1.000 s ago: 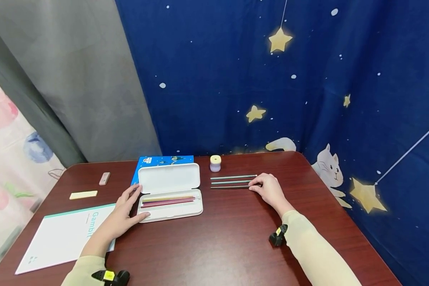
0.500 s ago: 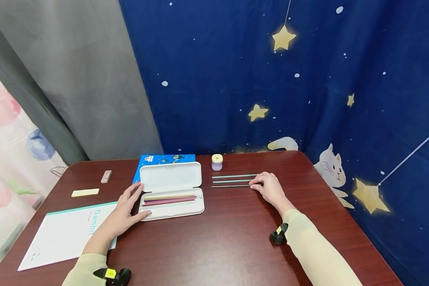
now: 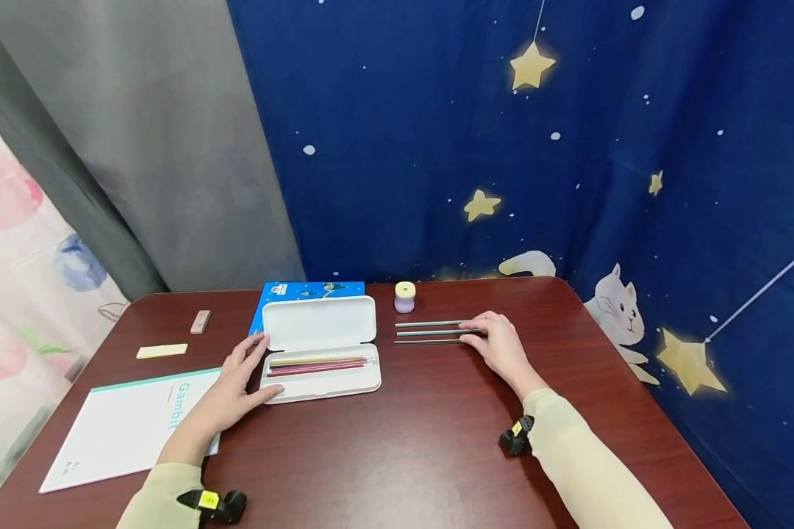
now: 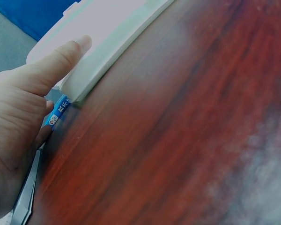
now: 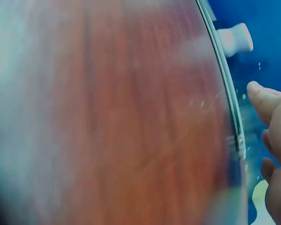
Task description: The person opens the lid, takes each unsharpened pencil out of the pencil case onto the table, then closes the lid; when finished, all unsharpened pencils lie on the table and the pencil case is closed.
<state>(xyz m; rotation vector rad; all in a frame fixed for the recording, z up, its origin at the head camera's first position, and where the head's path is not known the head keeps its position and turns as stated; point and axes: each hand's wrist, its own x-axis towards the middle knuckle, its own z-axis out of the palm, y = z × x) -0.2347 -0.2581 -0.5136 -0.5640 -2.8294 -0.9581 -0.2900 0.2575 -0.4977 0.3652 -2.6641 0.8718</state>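
"Pinching, or just touching: which is it with the right hand (image 3: 496, 347)?"

"I can't tell. From the head view, its thumb and a finger sit slightly apart at the right ends of three green pencils (image 3: 430, 333), and the hand covers those ends. From the right wrist, the thumb looks straight and held away from the other fingers, but that picture is blurred."

"Where are those pencils, then?"

"On the reddish-brown table (image 3: 397, 455), to the right of the white pencil case (image 3: 340, 385), side by side with gaps between them."

"And the left hand (image 3: 234, 386)?"

"Spread, at the case's left end. Its thumb lies over the near left corner, and a fingertip is by the left edge of the raised lid (image 3: 320, 323)."

"Anything in the case?"

"Dark red and yellow pencils (image 3: 317, 365), lying lengthwise."

"And round about?"

"Partly covered by the lid, something flat, blue and printed (image 3: 311, 291). Right of that, near the back edge, a small waisted yellow-and-lilac piece (image 3: 404, 297). Over on the left, a white notebook (image 3: 126, 433) with teal lettering, and beyond it a pale yellow strip (image 3: 162, 351) and a small pink block (image 3: 201, 321)."
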